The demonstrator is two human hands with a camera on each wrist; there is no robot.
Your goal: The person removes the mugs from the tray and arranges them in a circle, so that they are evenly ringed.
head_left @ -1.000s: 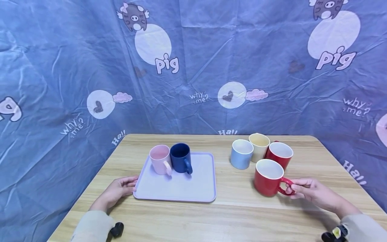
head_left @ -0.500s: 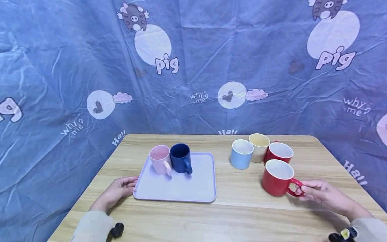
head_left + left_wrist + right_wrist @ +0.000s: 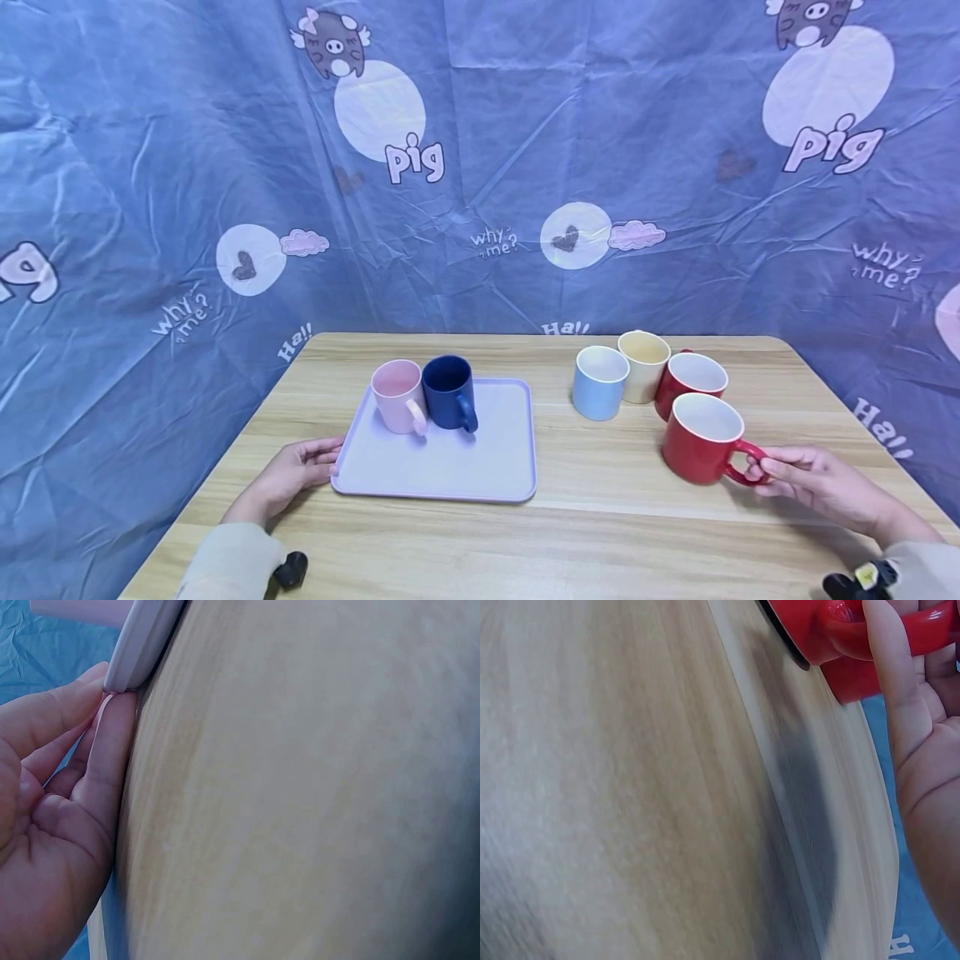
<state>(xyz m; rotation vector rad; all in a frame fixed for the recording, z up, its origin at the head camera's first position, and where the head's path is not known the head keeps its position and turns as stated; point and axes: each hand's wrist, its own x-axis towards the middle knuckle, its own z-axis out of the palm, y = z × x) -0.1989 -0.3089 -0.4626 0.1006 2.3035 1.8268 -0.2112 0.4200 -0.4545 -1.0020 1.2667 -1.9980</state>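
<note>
In the head view, my right hand (image 3: 821,487) pinches the handle of a red mug (image 3: 697,450), white inside, which stands upright at the right side of the table. The right wrist view shows the fingers closed round that handle, the mug (image 3: 795,622) close over the wood. On the left, the fingertips of my left hand (image 3: 292,471) take hold of the near left rim of a lilac tray (image 3: 465,467); the left wrist view has the tray's rim (image 3: 135,660) between thumb and fingers. A pink mug (image 3: 393,400) and a navy mug (image 3: 442,392) sit on the tray.
Behind the held mug are a second red mug (image 3: 686,383), a cream mug (image 3: 641,367) and a light blue cup (image 3: 600,387), grouped closely. A blue patterned cloth (image 3: 480,167) hangs behind the wooden table (image 3: 525,542).
My right hand has carried the red mug rightward, away from the tray, in front of the second red mug. The left hand, tray and other mugs have stayed in place.
</note>
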